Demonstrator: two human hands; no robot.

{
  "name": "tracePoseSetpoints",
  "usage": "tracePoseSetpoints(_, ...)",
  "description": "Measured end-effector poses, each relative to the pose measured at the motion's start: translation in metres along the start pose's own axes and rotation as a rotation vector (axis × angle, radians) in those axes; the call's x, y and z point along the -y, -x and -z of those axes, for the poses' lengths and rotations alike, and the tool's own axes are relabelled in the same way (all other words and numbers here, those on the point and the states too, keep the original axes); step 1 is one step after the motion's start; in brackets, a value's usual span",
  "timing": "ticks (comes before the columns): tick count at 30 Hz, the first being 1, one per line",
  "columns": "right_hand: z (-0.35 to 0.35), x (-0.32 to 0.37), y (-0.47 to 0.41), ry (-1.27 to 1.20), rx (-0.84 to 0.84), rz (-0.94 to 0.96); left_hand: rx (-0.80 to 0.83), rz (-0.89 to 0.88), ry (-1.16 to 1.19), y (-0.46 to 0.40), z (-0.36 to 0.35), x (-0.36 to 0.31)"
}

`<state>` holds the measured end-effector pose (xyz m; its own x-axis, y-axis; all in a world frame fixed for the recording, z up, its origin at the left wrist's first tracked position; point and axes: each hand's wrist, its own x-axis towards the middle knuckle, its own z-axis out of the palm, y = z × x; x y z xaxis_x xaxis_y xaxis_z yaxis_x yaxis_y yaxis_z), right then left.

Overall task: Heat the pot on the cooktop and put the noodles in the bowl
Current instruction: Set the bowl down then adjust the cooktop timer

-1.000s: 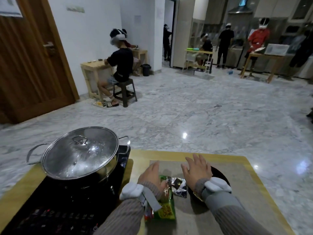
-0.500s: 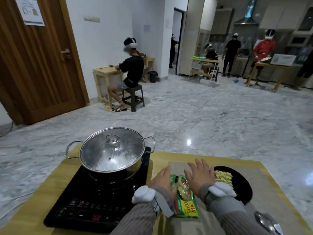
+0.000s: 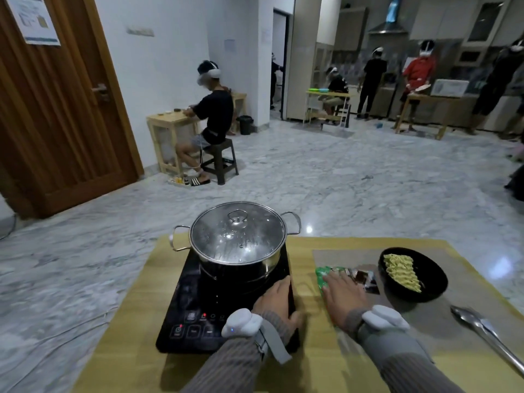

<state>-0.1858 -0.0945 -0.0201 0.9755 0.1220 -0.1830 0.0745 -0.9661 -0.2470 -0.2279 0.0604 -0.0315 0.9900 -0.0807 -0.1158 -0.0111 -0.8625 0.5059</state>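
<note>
With noodles already in the bowl at lower right, the left hand rests flat-fingered on the cooktop, the right hand spreads over the wrapper, so heating seems underway and next likely means watching the pot.

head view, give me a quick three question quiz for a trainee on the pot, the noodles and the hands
1. True or false: the lid is on the pot.
2. Where is the dry noodle block?
A. inside the pot
B. in the black bowl
C. in the green wrapper
3. Fill in: the right hand lies flat on the ____, while the left hand rests on the cooktop edge.

Key
1. True; the pot sits covered on the cooktop.
2. B; the bowl is right of the wrapper, and tongs lie nearer the table's right edge.
3. wrapper
</note>
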Motion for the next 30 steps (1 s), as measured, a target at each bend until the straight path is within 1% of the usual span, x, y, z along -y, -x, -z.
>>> tracePoseSetpoints(5,-0.020,0.019,0.023,0.030,0.012,-0.011,-0.046,0.013,-0.010,0.037,0.017,0.048)
tracePoseSetpoints(10,-0.028,0.030,0.036,0.008,0.044,-0.033,-0.062,0.059,-0.019,0.063,0.039,0.095)
tracePoseSetpoints(15,-0.038,0.031,0.040,0.035,0.032,-0.016,-0.128,0.161,-0.104,0.081,0.059,0.153)
tracePoseSetpoints(20,-0.065,0.025,0.043,0.022,0.055,-0.059,-0.141,0.262,-0.168,0.097,0.067,0.206)
tracePoseSetpoints(24,-0.086,0.022,0.043,0.041,0.084,-0.059,-0.176,0.296,-0.152,0.104,0.057,0.233)
tracePoseSetpoints(30,-0.103,0.024,0.034,0.092,0.065,-0.062,-0.221,0.298,-0.118,0.098,0.038,0.247)
